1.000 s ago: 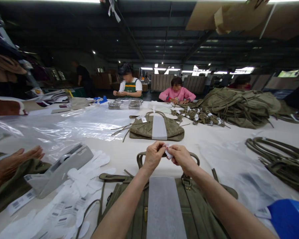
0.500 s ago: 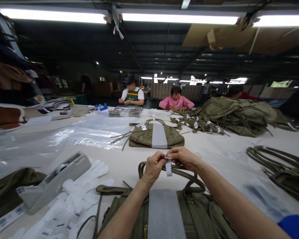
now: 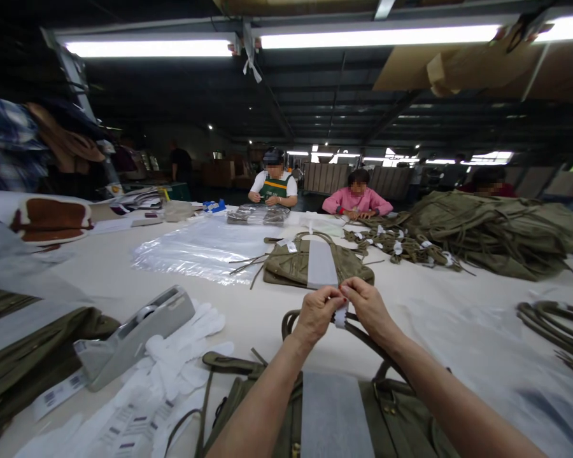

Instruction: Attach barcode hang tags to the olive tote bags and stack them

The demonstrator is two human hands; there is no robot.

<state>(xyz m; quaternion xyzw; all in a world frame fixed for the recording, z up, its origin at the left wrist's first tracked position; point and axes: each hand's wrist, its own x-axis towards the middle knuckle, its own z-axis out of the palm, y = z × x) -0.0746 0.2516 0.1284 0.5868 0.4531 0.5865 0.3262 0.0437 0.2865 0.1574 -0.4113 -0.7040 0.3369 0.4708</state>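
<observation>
An olive-green handbag (image 3: 391, 407) lies in front of me with a grey paper band (image 3: 334, 413) across its middle. Above it, my left hand (image 3: 318, 312) and my right hand (image 3: 367, 308) meet at the top of the bag's raised handles (image 3: 291, 323). Both hands pinch a short white strip (image 3: 340, 316) with zigzag edges, which hangs around the handles between my fingertips. The fingers partly hide the strip's upper end.
A grey tape dispenser (image 3: 138, 337) stands at left beside white gloves (image 3: 172, 356) and barcode labels. Ahead lies another banded olive bag (image 3: 291, 264), with clear plastic bags (image 3: 191, 251) to its left. A pile of olive bags (image 3: 487, 229) is at back right. Two co-workers sit across the table.
The view has swung left, so things appear further right. The white strip, earlier dangling loose below my fingers, now sits closer against the handles, with both hands still pinching it.
</observation>
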